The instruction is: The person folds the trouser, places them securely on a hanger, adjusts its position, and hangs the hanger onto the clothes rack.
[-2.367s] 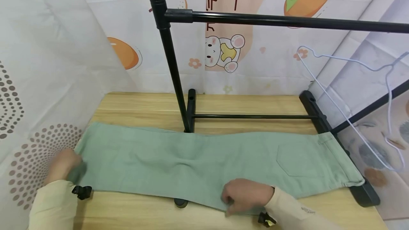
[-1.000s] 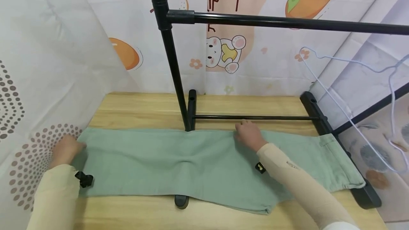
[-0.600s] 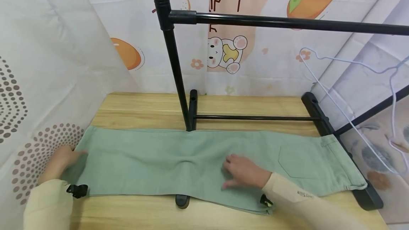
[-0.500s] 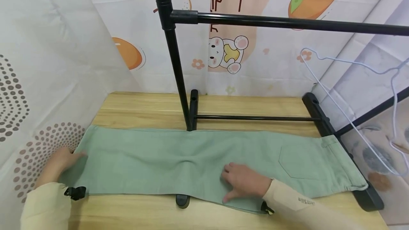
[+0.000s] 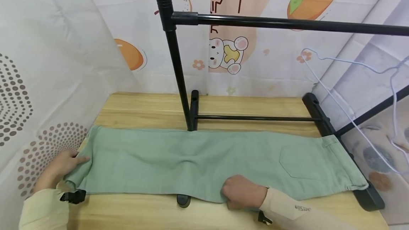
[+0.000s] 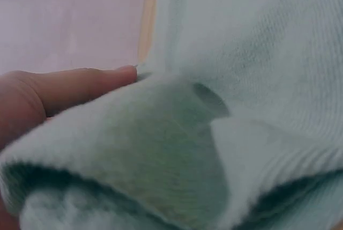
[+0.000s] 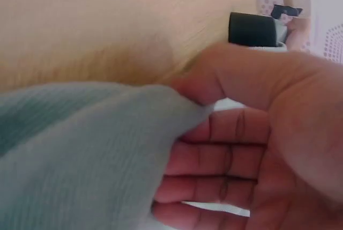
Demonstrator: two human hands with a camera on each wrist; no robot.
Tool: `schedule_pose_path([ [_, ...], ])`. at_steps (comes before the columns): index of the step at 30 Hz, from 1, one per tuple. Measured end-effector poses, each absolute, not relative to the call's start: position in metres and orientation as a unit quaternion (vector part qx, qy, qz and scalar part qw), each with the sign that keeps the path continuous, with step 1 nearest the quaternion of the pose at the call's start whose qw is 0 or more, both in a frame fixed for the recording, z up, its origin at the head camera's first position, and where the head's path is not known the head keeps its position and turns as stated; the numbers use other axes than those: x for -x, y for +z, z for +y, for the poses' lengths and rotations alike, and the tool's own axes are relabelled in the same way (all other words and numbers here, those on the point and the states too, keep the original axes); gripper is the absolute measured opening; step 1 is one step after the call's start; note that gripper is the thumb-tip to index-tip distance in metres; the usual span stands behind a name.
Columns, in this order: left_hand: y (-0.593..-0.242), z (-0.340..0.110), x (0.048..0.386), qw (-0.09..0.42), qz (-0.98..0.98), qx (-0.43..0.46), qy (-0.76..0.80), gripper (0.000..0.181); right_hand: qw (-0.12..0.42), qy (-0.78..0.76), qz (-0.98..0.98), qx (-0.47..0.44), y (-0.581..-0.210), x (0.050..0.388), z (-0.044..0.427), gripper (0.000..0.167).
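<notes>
While green trousers [image 5: 143,159] lie lengthwise across a wooden table [image 5: 127,210], over one foot [image 5: 183,201] of a black rack [image 5: 176,59], the left hand [image 5: 65,162] grips the leg end and the right hand [image 5: 243,191] pinches the near edge.

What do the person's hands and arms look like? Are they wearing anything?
The left hand and right hand are bare, with no gloves. The left sleeve and right sleeve are long and pale cream. The right one has small dark lettering, too blurry to read. By each wrist there's a little black gadget.
</notes>
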State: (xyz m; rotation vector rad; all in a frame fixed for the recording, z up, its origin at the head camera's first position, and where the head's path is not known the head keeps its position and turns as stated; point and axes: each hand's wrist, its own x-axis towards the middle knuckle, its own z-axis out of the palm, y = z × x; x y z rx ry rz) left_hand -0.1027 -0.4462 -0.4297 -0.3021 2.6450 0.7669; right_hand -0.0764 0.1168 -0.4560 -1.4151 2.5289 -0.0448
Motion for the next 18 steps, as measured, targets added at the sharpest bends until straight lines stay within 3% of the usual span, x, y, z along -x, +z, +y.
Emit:
schedule_pose_path([
  [3, -0.432, -0.447, 0.102, 0.186, 0.934, 0.109, 0.286, 0.060, 0.184, -0.072, 0.859, 0.473, -0.456, 0.082, 0.121, 0.039],
  [6, -0.433, -0.448, 0.102, 0.182, 0.931, 0.113, 0.295, 0.061, 0.217, -0.115, 0.863, 0.441, -0.451, 0.094, 0.132, 0.032],
  [8, -0.434, -0.449, 0.101, 0.181, 0.926, 0.117, 0.309, 0.062, 0.199, -0.122, 0.877, 0.420, -0.446, 0.104, 0.142, 0.026],
  [12, -0.434, -0.449, 0.100, 0.185, 0.913, 0.132, 0.338, 0.062, 0.139, -0.114, 0.915, 0.360, -0.443, 0.121, 0.163, 0.035],
  [18, -0.435, -0.447, 0.100, 0.196, 0.889, 0.141, 0.388, 0.067, 0.130, -0.118, 0.951, 0.254, -0.448, 0.141, 0.191, 0.050],
])
